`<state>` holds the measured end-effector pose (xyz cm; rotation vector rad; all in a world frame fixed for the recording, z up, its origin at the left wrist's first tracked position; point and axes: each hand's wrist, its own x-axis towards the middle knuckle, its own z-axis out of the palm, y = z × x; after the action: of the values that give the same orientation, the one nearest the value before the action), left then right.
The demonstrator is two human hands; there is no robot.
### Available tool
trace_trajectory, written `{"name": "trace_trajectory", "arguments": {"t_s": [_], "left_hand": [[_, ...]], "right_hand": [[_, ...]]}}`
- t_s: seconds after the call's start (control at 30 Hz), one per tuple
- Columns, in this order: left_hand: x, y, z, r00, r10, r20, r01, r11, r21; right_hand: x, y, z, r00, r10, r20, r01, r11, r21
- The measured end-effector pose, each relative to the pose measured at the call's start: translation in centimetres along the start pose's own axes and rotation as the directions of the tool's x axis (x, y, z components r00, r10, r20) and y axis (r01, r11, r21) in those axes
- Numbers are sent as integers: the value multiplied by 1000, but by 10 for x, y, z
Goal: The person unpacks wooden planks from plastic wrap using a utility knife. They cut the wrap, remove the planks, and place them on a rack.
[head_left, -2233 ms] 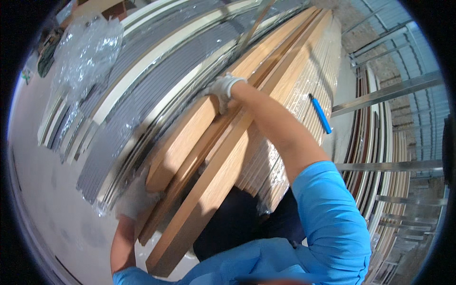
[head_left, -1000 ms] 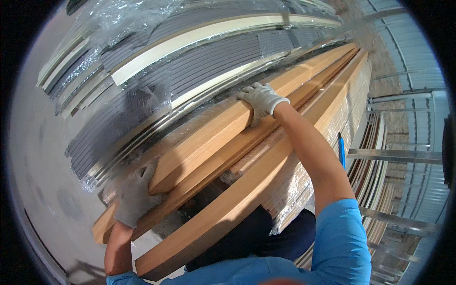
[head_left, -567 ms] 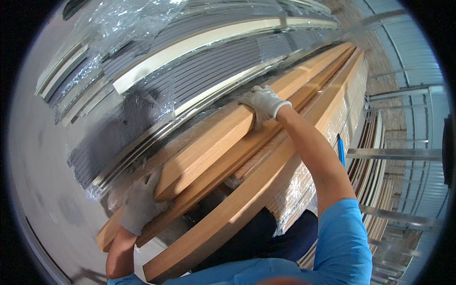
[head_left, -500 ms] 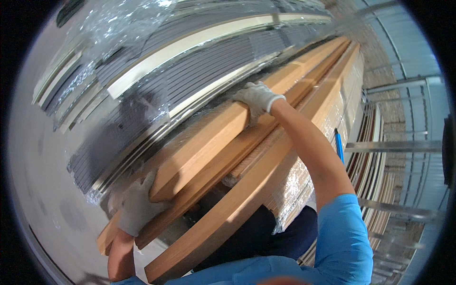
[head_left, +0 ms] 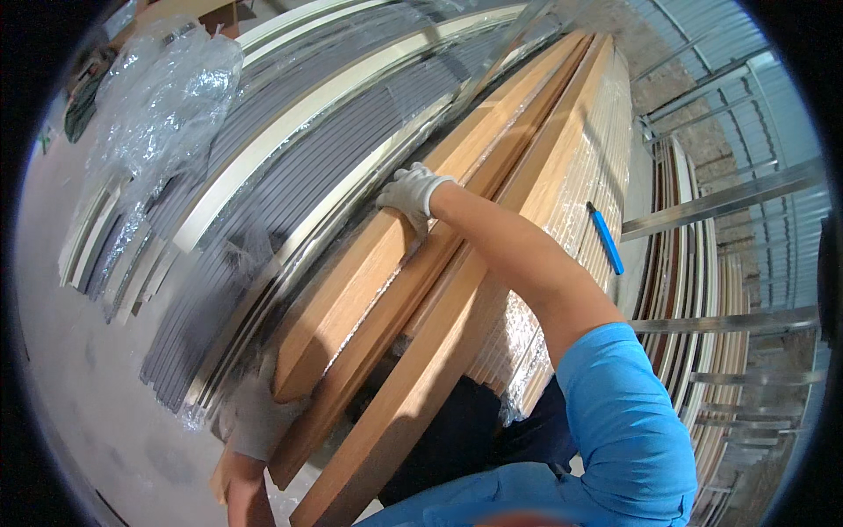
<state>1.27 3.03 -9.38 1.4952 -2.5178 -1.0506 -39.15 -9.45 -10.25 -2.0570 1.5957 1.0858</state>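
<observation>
A long wood-coloured beam (head_left: 351, 285) lies along the top of several similar long pieces, and its near end faces me. My right hand (head_left: 413, 195), in a whitish work glove, is closed over this beam partway along, fingers curled across its upper edge. At the same beam's near end, low on the left, is my gloved left hand (head_left: 259, 423); its fingers are blurred and shadowed against the wood. A second wood-coloured beam (head_left: 342, 391) runs beside the first. A third beam (head_left: 386, 439) lies closest to my body, beneath my right forearm.
Grey ribbed panels (head_left: 290, 176) and cream strips lie beyond the beams, with crumpled clear plastic film (head_left: 171, 83) over them. A blue pen-like tool (head_left: 606, 241) rests on the wrapped stack (head_left: 571, 198) to the right. Metal rack bars (head_left: 729, 200) stand further right.
My view has shifted, so the stacks sit differently in it and more of the blue tool shows. My right hand stays on the beam, while my left remains at its near end.
</observation>
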Motion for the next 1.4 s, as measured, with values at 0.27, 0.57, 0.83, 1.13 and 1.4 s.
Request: {"name": "trace_trajectory", "arguments": {"t_s": [0.27,0.57,0.83,1.13,1.4], "left_hand": [[-19,-12,31,996,45,-78,-25,969,245],[-8,-3,5,989,42,-141,-14,981,195],[6,-19,7,991,40,-127,-13,977,213],[12,-22,10,995,-4,-104,11,998,68],[-7,-2,24,982,0,-188,35,982,184]], "right_hand": [[-8,3,17,993,-31,-110,32,999,12],[10,17,1,996,-58,-62,61,997,50],[14,9,-11,997,-57,-51,60,996,66],[-5,5,-1,985,-22,-173,39,995,95],[-5,2,12,962,-24,-271,26,1000,6]]}}
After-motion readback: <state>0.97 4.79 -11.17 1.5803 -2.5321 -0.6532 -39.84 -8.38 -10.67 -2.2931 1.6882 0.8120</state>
